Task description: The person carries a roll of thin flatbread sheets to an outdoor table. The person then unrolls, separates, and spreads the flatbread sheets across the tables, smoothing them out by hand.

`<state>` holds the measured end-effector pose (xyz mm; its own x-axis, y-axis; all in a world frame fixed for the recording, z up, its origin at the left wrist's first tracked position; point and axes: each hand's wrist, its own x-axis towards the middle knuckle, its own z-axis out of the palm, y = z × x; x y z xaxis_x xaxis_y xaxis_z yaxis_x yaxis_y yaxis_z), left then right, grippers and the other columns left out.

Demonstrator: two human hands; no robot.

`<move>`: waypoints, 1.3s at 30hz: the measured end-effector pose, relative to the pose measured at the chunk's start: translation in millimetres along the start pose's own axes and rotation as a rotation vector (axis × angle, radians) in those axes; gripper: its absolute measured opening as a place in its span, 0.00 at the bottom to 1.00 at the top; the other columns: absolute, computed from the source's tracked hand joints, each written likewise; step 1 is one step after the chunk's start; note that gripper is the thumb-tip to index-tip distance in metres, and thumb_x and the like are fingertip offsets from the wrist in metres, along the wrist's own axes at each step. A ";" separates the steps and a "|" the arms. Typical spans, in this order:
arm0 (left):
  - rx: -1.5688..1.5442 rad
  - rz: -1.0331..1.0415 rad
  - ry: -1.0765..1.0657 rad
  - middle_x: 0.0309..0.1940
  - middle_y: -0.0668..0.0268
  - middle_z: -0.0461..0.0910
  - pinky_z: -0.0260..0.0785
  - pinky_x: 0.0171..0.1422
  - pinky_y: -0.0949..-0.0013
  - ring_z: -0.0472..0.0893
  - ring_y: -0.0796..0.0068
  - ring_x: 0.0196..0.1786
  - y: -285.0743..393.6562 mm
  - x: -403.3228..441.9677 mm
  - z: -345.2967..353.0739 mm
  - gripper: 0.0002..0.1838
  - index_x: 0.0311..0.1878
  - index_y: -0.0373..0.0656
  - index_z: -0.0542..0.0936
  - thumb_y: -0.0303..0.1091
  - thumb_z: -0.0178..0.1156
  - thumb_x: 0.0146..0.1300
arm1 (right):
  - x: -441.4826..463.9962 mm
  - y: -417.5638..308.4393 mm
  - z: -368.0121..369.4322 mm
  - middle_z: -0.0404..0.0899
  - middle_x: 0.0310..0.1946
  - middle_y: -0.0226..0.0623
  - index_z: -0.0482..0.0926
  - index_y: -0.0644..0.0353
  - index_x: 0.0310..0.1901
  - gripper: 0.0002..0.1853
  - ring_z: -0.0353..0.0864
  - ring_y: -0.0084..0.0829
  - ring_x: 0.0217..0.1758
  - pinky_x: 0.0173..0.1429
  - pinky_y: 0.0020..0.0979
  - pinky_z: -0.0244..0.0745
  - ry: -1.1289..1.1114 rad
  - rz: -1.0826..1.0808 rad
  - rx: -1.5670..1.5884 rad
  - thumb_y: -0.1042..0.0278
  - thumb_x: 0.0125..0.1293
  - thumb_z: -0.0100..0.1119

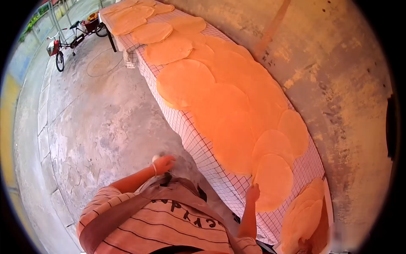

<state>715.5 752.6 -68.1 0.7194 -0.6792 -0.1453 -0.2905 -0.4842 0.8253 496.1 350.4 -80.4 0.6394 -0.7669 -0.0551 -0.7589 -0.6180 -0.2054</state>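
Observation:
My right hand (pixel 253 193) has its fingers closed on the left edge of a thin, round, orange-tinted sheet (pixel 275 184) that looks like a flatbread. This flatbread lies at the near end of the table and overlaps another round one (pixel 272 144) behind it. Away from the table, in front of my body, my left hand (pixel 164 163) hangs with its fingers loosely stretched and nothing visible in them. Many more overlapping flatbreads (pixel 228 110) cover the cloth up to the far end.
A checked cloth (pixel 198 148) covers the long table. More flatbreads (pixel 302 216) are piled at the lower right, beside a brownish shape I cannot make out. A worn wall (pixel 338 84) runs along the right. Concrete floor (pixel 105 127) and a tricycle (pixel 74 40) are at left.

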 end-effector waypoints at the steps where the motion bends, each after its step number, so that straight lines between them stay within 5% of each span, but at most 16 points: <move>1: -0.010 0.033 0.047 0.37 0.54 0.77 0.69 0.44 0.62 0.77 0.58 0.38 -12.8 -3.5 -10.9 0.12 0.43 0.43 0.77 0.33 0.54 0.55 | 2.7 -19.9 -45.5 0.76 0.41 0.56 0.70 0.66 0.46 0.18 0.76 0.52 0.45 0.49 0.46 0.71 -0.178 0.229 0.035 0.60 0.62 0.47; 3: -0.054 -0.082 0.098 0.36 0.54 0.77 0.70 0.44 0.63 0.77 0.58 0.38 -29.1 -14.4 -32.6 0.12 0.43 0.43 0.77 0.33 0.54 0.56 | 17.3 14.2 -27.3 0.78 0.33 0.54 0.74 0.66 0.38 0.13 0.77 0.53 0.35 0.40 0.46 0.72 0.238 0.281 0.150 0.63 0.62 0.47; 5: -0.120 -0.172 0.119 0.36 0.54 0.77 0.70 0.44 0.63 0.78 0.59 0.38 -60.2 -26.7 -52.6 0.12 0.44 0.43 0.77 0.33 0.54 0.56 | 12.0 -14.2 -45.1 0.78 0.35 0.52 0.75 0.64 0.37 0.11 0.78 0.49 0.38 0.40 0.44 0.72 0.271 0.509 0.111 0.66 0.63 0.45; 7: -0.187 -0.232 0.121 0.37 0.54 0.78 0.70 0.44 0.64 0.78 0.60 0.38 -105.3 -30.2 -83.2 0.12 0.44 0.43 0.77 0.33 0.54 0.56 | 14.4 14.6 9.1 0.78 0.39 0.49 0.75 0.62 0.44 0.14 0.78 0.46 0.42 0.44 0.44 0.73 -0.005 0.327 0.002 0.63 0.61 0.48; 10: -0.179 -0.127 0.220 0.38 0.54 0.78 0.71 0.46 0.65 0.79 0.60 0.39 -131.4 -46.7 -157.4 0.13 0.44 0.42 0.77 0.32 0.55 0.56 | 40.2 -46.8 39.6 0.79 0.38 0.46 0.76 0.61 0.43 0.14 0.78 0.43 0.44 0.46 0.40 0.74 -0.415 -0.189 -0.721 0.64 0.59 0.50; 11: -0.121 -0.122 0.296 0.39 0.54 0.78 0.70 0.46 0.64 0.79 0.60 0.40 -143.0 -53.2 -184.3 0.13 0.45 0.42 0.77 0.32 0.55 0.56 | 37.8 -131.3 24.1 0.76 0.47 0.45 0.75 0.60 0.46 0.16 0.74 0.44 0.51 0.50 0.40 0.73 -0.113 0.395 -0.091 0.65 0.56 0.54; 14: -0.107 -0.357 0.504 0.40 0.54 0.78 0.70 0.46 0.63 0.79 0.58 0.40 -170.9 -71.9 -247.0 0.12 0.44 0.40 0.77 0.30 0.54 0.57 | 56.8 -331.7 20.0 0.56 0.63 0.51 0.69 0.60 0.50 0.22 0.60 0.50 0.62 0.55 0.48 0.67 0.091 0.068 -0.009 0.66 0.53 0.60; 17: -0.130 -0.376 0.570 0.39 0.56 0.79 0.71 0.45 0.65 0.80 0.60 0.40 -189.1 -76.1 -292.0 0.12 0.44 0.39 0.77 0.29 0.53 0.58 | 86.6 -471.2 68.3 0.58 0.59 0.59 0.68 0.66 0.48 0.24 0.57 0.56 0.62 0.65 0.49 0.54 0.215 -0.512 0.206 0.67 0.51 0.62; 21: -0.376 -0.301 0.646 0.37 0.59 0.81 0.71 0.47 0.71 0.80 0.70 0.40 -216.1 -59.6 -311.7 0.11 0.44 0.38 0.77 0.29 0.53 0.60 | 106.7 -632.1 73.2 0.61 0.58 0.57 0.68 0.67 0.49 0.25 0.55 0.56 0.63 0.65 0.47 0.53 0.215 -0.882 0.208 0.62 0.53 0.60; 24: -0.741 -0.328 0.578 0.40 0.59 0.79 0.71 0.50 0.71 0.78 0.72 0.43 -235.1 -32.9 -327.2 0.13 0.49 0.32 0.73 0.25 0.51 0.61 | 129.6 -730.9 77.2 0.61 0.58 0.55 0.68 0.68 0.49 0.26 0.55 0.55 0.64 0.66 0.46 0.53 0.181 -1.013 0.261 0.61 0.53 0.61; 30: -0.798 -0.389 0.553 0.41 0.59 0.79 0.71 0.48 0.70 0.79 0.72 0.43 -338.4 15.7 -413.0 0.13 0.49 0.33 0.73 0.26 0.52 0.62 | 187.6 -921.7 139.2 0.62 0.58 0.52 0.66 0.67 0.50 0.28 0.56 0.51 0.64 0.64 0.44 0.55 0.215 -1.120 0.257 0.61 0.49 0.63; 32: -0.659 -0.596 0.582 0.40 0.60 0.80 0.70 0.38 0.72 0.80 0.73 0.38 -391.5 8.4 -443.6 0.16 0.50 0.37 0.74 0.36 0.53 0.62 | 213.7 -984.1 165.4 0.62 0.58 0.51 0.66 0.66 0.50 0.28 0.56 0.50 0.65 0.64 0.43 0.55 0.180 -1.117 0.218 0.61 0.49 0.62; 35: -0.971 -1.035 0.856 0.34 0.62 0.79 0.68 0.27 0.69 0.79 0.70 0.31 -492.4 -50.5 -452.8 0.16 0.47 0.41 0.75 0.36 0.55 0.56 | 249.9 -1061.0 186.3 0.62 0.59 0.49 0.66 0.66 0.50 0.27 0.56 0.48 0.65 0.63 0.43 0.56 0.144 -0.989 0.125 0.63 0.49 0.60; 37: -1.072 -1.365 1.044 0.35 0.62 0.78 0.68 0.27 0.66 0.78 0.67 0.29 -496.4 -90.6 -477.0 0.17 0.51 0.45 0.70 0.37 0.50 0.58 | 270.3 -1098.4 203.3 0.62 0.59 0.48 0.66 0.65 0.50 0.25 0.57 0.47 0.65 0.63 0.43 0.55 0.190 -0.927 0.062 0.65 0.50 0.58; 39: -1.137 -1.467 1.222 0.36 0.61 0.78 0.68 0.28 0.66 0.78 0.66 0.30 -500.1 -128.8 -490.9 0.17 0.51 0.45 0.69 0.36 0.47 0.59 | 289.0 -1110.9 235.7 0.62 0.59 0.47 0.67 0.65 0.50 0.23 0.57 0.45 0.65 0.63 0.43 0.55 0.294 -0.928 -0.001 0.68 0.50 0.56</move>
<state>1077.9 1353.0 -194.2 0.0839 0.5412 -0.8367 0.7125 0.5545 0.4301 1553.0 856.1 -98.5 0.9271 0.0131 0.3746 0.0315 -0.9986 -0.0429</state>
